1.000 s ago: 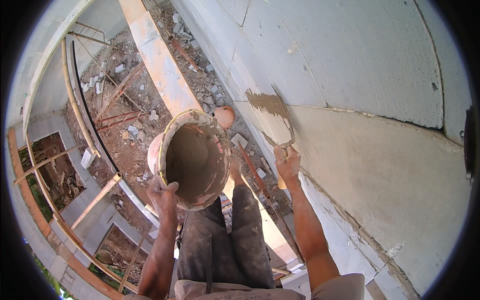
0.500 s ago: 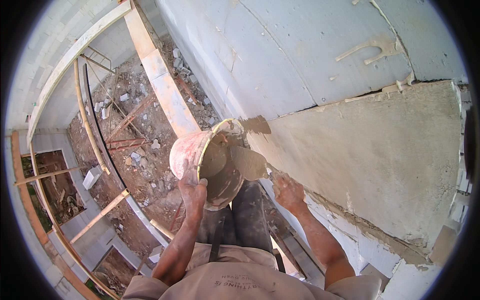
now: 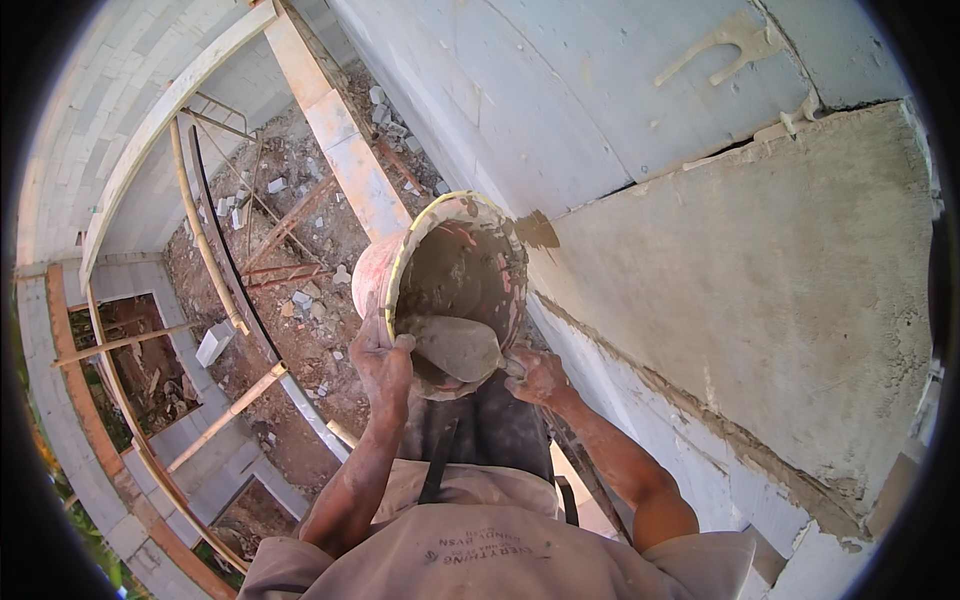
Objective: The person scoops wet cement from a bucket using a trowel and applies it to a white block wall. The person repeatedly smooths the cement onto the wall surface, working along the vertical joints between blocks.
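My left hand [image 3: 383,362] grips the near left rim of a pinkish bucket [image 3: 374,272], which is tipped so its mouth faces me and the wall. Wet grey mortar [image 3: 452,268] coats the inside. In my closed right hand [image 3: 537,378] is the handle of a trowel [image 3: 457,345], its broad, mortar-smeared blade lying inside the bucket mouth near the lower rim. To the right of the bucket stands a block wall with a smoothed mortar patch [image 3: 745,290]. A darker wet smear [image 3: 537,230] marks the wall just beside the bucket's rim.
A long plank [image 3: 345,160] runs away beyond the bucket. Far below, the ground [image 3: 300,215] is strewn with rubble and broken blocks. Bamboo poles [image 3: 205,230] and a curved beam [image 3: 165,95] cross on the left. Bare pale blocks [image 3: 560,90] form the upper wall.
The trowel has moved left and down from the bucket's right edge into its mouth, my right hand following. The bucket has turned to show more of its inside.
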Demonstrator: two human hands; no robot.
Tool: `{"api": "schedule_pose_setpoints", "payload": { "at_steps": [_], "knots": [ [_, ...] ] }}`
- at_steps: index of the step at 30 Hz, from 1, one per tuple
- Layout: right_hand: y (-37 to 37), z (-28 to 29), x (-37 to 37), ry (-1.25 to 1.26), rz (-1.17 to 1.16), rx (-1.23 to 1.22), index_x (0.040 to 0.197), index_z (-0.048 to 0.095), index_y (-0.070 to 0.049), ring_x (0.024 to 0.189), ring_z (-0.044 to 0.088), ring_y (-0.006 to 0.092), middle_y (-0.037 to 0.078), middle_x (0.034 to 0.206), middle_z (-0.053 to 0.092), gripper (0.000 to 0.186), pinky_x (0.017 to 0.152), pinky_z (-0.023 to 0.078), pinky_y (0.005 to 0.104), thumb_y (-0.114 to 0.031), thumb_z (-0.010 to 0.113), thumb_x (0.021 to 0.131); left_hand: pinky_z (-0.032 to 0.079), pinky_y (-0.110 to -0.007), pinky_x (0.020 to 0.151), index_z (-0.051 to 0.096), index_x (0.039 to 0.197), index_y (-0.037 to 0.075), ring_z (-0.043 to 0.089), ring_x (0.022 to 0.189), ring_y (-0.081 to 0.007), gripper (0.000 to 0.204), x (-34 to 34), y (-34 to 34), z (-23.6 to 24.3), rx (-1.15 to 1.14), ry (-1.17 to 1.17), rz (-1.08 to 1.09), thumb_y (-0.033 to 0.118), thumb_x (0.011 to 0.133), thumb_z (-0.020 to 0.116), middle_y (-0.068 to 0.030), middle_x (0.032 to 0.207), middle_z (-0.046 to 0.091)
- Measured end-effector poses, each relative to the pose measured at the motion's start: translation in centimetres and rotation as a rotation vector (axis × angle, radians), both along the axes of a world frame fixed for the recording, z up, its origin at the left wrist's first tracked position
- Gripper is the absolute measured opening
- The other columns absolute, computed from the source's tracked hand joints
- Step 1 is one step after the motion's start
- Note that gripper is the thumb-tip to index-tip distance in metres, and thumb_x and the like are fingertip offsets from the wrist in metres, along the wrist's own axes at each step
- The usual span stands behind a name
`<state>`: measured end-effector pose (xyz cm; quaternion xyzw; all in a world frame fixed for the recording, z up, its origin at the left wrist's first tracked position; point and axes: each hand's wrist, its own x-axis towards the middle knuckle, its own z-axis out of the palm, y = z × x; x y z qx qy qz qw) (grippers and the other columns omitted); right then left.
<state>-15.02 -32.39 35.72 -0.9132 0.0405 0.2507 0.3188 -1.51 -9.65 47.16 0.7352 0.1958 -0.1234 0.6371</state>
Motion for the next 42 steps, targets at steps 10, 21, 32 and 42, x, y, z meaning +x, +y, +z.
{"api": "schedule_pose_setpoints", "payload": {
  "at_steps": [10,21,32,42],
  "knots": [
    [-5.0,-2.7,1.2,0.134,-0.639,0.354,0.095,0.063,0.003,0.057,0.067,0.0225,0.015,0.071,0.067,0.037,0.055,0.054,0.0362,-0.032,0.072,0.087,0.049,-0.026,0.076,0.067,0.102,-0.005,0.062,0.080,-0.0125,0.034,0.1,2.7,-3.4,0.060,0.074,0.205,-0.001,0.070,0.055,-0.0050,0.093,0.069],
    [-5.7,-9.6,0.4,-0.255,-0.609,-0.166,0.089,0.060,0.001,0.062,0.066,0.0329,0.017,0.071,0.066,0.032,0.058,0.053,0.0452,-0.030,0.063,0.091,0.044,-0.029,0.072,0.064,0.094,-0.003,0.054,0.074,-0.0129,0.029,-2.3,8.2,-3.9,0.245,0.085,0.208,-0.002,0.066,0.057,-0.0013,0.085,0.061],
    [-4.6,-7.4,7.4,-0.306,-0.715,-0.217,0.090,0.065,0.002,0.076,0.067,0.0458,0.026,0.078,0.067,0.039,0.072,0.052,0.0537,-0.037,0.064,0.089,0.048,-0.029,0.076,0.065,0.102,-0.005,0.059,0.077,-0.0156,0.037,-2.1,7.6,-3.5,0.150,0.125,0.177,-0.004,0.066,0.057,-0.0037,0.087,0.064],
    [-6.4,8.4,7.2,-0.351,-0.821,0.165,0.069,0.057,0.002,0.051,0.057,0.0274,0.017,0.058,0.057,0.040,0.053,0.046,0.0379,-0.030,0.072,0.088,0.046,-0.028,0.067,0.066,0.093,-0.005,0.056,0.069,-0.0139,0.031,-0.7,0.8,-1.0,0.023,0.068,0.066,0.002,0.063,0.059,-0.0035,0.080,0.064]
  ]
}}
